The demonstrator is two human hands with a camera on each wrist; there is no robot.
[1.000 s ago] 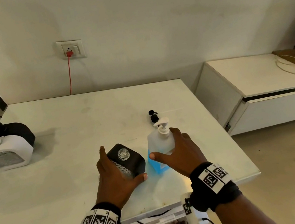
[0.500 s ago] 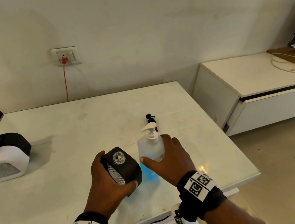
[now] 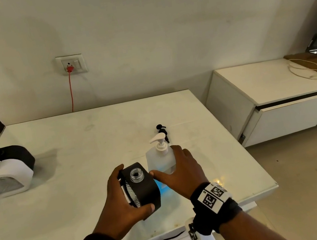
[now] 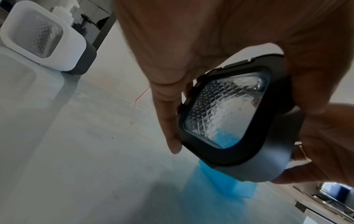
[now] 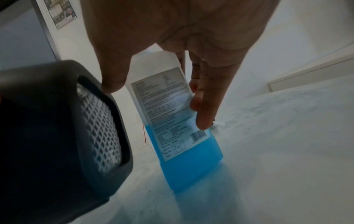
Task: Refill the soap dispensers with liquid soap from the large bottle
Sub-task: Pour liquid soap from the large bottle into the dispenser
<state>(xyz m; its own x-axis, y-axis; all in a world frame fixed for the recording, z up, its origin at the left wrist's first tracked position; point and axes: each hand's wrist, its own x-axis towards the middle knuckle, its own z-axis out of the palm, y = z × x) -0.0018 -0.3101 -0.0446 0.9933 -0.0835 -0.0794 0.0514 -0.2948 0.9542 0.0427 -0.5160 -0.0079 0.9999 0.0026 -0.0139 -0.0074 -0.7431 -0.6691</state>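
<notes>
- Now we hold the black soap dispenser [image 3: 141, 187] in our left hand [image 3: 118, 208], fingers curled round its far side and thumb along its near lower corner. A second ago it rested on the table [image 3: 78, 175]; it is now lifted clear of the top and tilted, near the front edge.
- Our right hand [image 3: 179, 170] has settled against the large bottle [image 3: 161, 159], thumb on the left face and fingers reaching round the right side. In the right wrist view the fingers look fairly straight along the label, so we cannot tell whether the grip is firm. The bottle stands upright on the table, just right of the dispenser.
- We judge from this that both vessels are being readied for a pour that has not begun.
- Dispenser: its clear threaded neck [image 3: 136, 174] is open, with no pump fitted. The left wrist view shows a diamond-patterned window [image 4: 224, 112] with white residue or foam behind it. Blue also shows at the lower corner, though whether that is soap inside or the bottle seen through we cannot say.
- Bottle: translucent, with blue liquid soap [image 5: 191, 163] filling roughly the lower part. The white pump head [image 3: 157, 139] is in place, so it likely has to come off before pouring.
- A black pump [image 3: 162, 130] lies on the table behind the bottle.
- At the left edge stand a white dispenser [image 3: 2, 179] and a second black dispenser [image 3: 15, 156], both with pumps fitted.
</notes>
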